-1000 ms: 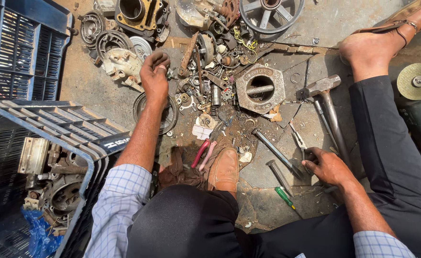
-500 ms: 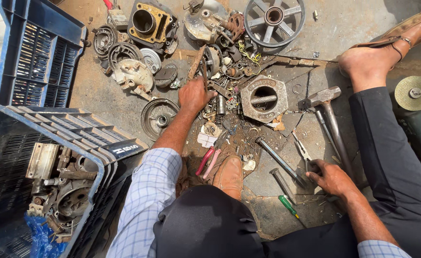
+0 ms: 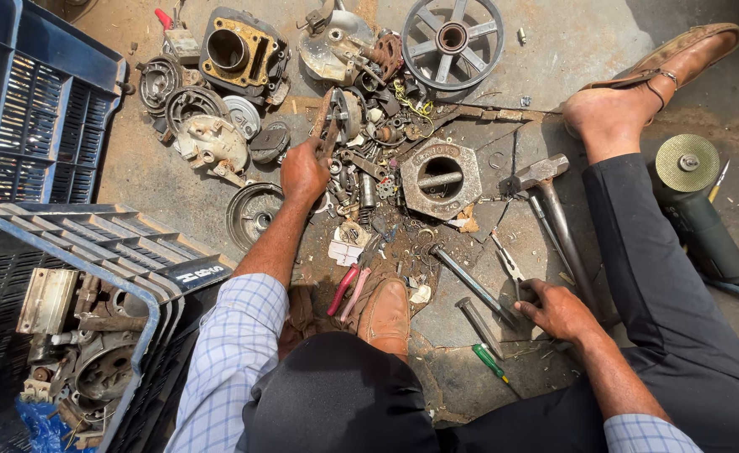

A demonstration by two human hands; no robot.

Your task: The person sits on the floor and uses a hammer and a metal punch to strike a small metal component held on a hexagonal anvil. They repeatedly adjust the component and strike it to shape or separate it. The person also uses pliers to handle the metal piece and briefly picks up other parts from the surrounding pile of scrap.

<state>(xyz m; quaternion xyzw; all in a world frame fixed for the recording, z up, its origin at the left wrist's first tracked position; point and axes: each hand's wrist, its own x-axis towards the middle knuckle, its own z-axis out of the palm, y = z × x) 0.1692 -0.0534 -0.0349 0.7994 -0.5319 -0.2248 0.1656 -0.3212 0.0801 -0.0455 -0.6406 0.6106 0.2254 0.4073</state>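
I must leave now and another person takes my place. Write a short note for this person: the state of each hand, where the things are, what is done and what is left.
Left hand: closed on a rusty metal part at the edge of the scrap pile, lifting it.
Right hand: resting on the ground on the tools, fingers on the pliers; whether it grips them I cannot tell.
Nearby: hexagonal metal block in the middle, hammer to its right, red-handled pliers by the shoe, dark crate with parts at the left.
Done: some parts lie in the crate.
Left: many loose parts remain on the ground.
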